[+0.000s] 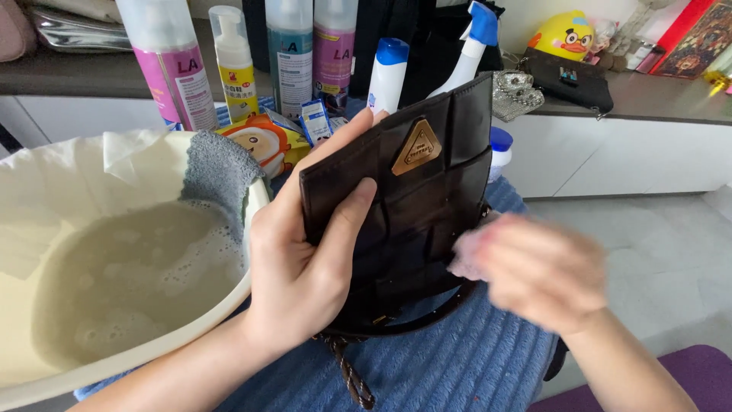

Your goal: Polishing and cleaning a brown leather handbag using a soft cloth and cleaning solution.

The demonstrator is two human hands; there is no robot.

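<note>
Home interior, living area. White low cabinet [610, 156] with grey top, tiled floor [663, 252]. Spray bottles [171, 61], yellow duck toy [563, 36], soapy basin [114, 305] present.

Supporting surfaces as I see them. A blue ribbed towel [465, 366] covers the low work surface; on it rest a cream basin [229, 301] of foamy water, a row of spray and pump bottles [290, 53], and small packets [263, 141]. Behind, a dark grey shelf [663, 99] carries a yellow duck toy [563, 34] and a black pouch [572, 80].
</note>
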